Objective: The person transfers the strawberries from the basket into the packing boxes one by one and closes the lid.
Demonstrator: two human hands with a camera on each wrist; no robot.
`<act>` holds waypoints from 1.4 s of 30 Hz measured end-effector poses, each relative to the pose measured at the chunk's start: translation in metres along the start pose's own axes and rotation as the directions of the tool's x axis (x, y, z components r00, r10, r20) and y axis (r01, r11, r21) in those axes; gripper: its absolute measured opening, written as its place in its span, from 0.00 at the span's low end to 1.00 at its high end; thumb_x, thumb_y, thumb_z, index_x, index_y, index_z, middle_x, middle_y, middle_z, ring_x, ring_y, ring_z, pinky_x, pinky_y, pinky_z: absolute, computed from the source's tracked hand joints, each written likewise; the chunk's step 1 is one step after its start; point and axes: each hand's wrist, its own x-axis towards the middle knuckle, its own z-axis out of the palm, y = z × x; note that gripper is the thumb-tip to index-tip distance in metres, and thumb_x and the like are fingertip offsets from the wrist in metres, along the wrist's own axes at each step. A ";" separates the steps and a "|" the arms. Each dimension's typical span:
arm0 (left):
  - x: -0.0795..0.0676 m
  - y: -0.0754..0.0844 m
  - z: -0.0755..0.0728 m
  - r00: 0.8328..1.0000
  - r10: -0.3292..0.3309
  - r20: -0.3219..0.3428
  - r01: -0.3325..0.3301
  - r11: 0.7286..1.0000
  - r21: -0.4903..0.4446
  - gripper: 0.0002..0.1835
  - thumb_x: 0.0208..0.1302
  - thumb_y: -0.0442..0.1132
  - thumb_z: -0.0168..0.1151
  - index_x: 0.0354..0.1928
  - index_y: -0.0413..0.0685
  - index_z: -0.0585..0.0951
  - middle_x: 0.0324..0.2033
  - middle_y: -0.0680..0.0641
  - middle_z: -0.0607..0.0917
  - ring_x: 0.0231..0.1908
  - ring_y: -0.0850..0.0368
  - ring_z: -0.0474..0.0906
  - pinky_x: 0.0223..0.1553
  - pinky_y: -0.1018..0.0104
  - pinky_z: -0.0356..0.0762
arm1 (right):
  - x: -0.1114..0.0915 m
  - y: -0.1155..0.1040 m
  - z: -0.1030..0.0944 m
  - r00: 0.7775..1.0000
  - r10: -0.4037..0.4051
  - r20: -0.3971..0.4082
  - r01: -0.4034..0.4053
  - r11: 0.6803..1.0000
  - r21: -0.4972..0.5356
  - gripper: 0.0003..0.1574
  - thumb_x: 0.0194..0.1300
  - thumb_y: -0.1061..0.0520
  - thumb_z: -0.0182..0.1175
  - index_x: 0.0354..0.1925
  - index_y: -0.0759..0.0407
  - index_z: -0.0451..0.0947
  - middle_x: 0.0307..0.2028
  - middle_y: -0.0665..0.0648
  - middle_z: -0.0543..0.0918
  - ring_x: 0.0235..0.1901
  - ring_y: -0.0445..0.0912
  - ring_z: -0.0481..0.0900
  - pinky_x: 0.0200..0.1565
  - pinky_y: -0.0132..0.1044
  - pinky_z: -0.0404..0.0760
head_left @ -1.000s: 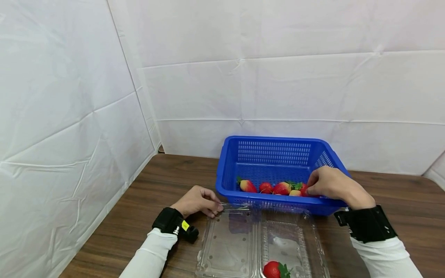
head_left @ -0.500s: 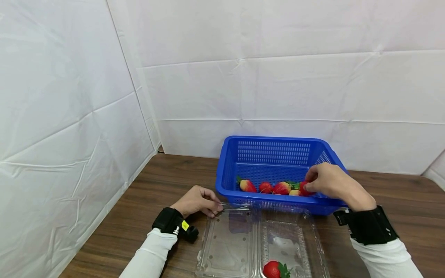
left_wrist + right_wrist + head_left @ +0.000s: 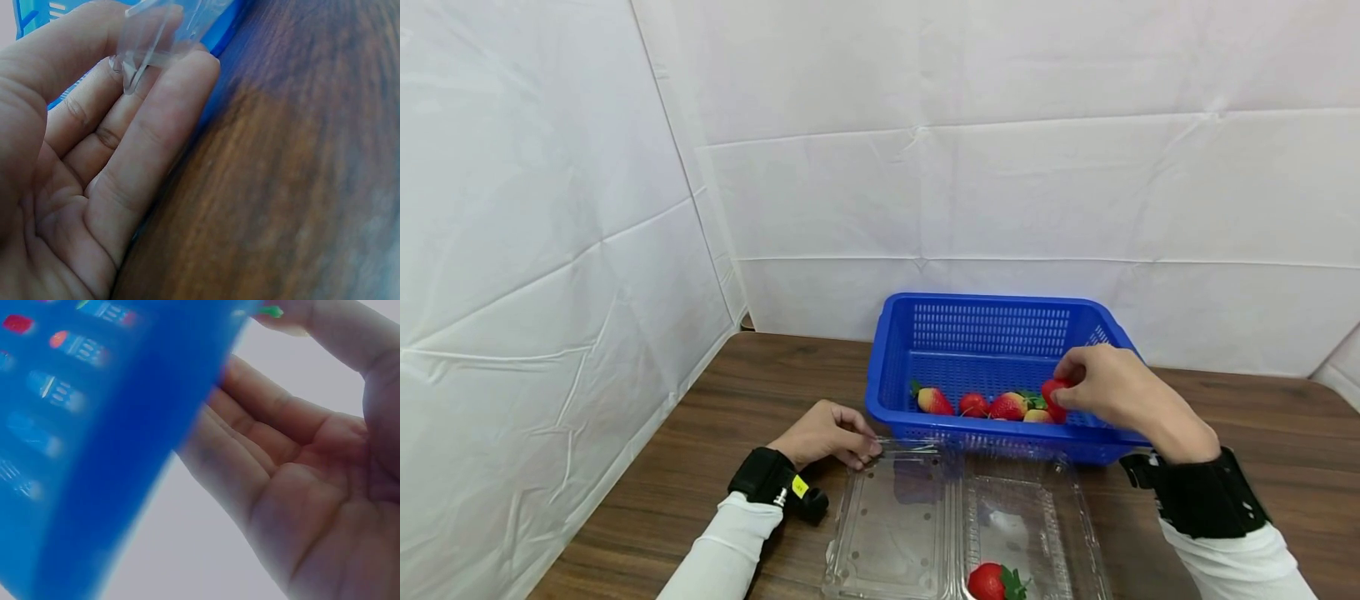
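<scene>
while the left hand [image 3: 829, 437] pinches the box [image 3: 891, 533], likely steadying it, the right hand [image 3: 1122, 392] grips a berry [image 3: 1051, 388] at the basket [image 3: 992, 300].

Uniform blue is recorded on the slotted basket [image 3: 988, 331], red patched with pale yellow on several strawberries [image 3: 1008, 407], dark-streaked brown on the tabletop [image 3: 651, 508], black on both wristbands [image 3: 1201, 493].

Head view evenly bright, glare on the clear box [image 3: 1011, 523] at lower centre; left wrist dimmer, table [image 3: 281, 187] blurred at right; right wrist hazy, basket [image 3: 137, 419] blurred at left
</scene>
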 end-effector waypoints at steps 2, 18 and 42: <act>0.000 0.000 0.000 1.000 -0.001 0.000 0.001 1.000 -0.001 0.11 0.53 0.33 0.70 0.36 0.32 0.84 0.31 0.41 0.88 0.29 0.52 0.84 0.31 0.63 0.87 | -0.001 -0.002 -0.001 1.000 -0.005 -0.011 0.005 1.000 -0.005 0.18 0.59 0.54 0.67 0.43 0.67 0.79 0.35 0.60 0.83 0.34 0.52 0.77 0.38 0.51 0.84; 0.001 -0.002 0.000 1.000 -0.004 0.002 0.004 1.000 -0.005 0.11 0.53 0.32 0.70 0.36 0.31 0.84 0.31 0.41 0.88 0.29 0.51 0.84 0.31 0.63 0.87 | -0.017 -0.026 -0.010 0.998 -0.048 -0.043 0.048 0.999 -0.011 0.18 0.58 0.54 0.68 0.43 0.63 0.80 0.35 0.58 0.83 0.35 0.50 0.77 0.35 0.48 0.83; 0.001 -0.001 -0.001 1.000 -0.004 -0.008 0.004 1.000 0.010 0.11 0.53 0.34 0.71 0.36 0.33 0.84 0.31 0.41 0.88 0.29 0.51 0.84 0.32 0.61 0.87 | -0.049 -0.057 -0.015 0.987 -0.130 0.098 0.128 0.991 0.023 0.16 0.56 0.54 0.70 0.43 0.54 0.80 0.34 0.49 0.84 0.35 0.42 0.79 0.34 0.39 0.85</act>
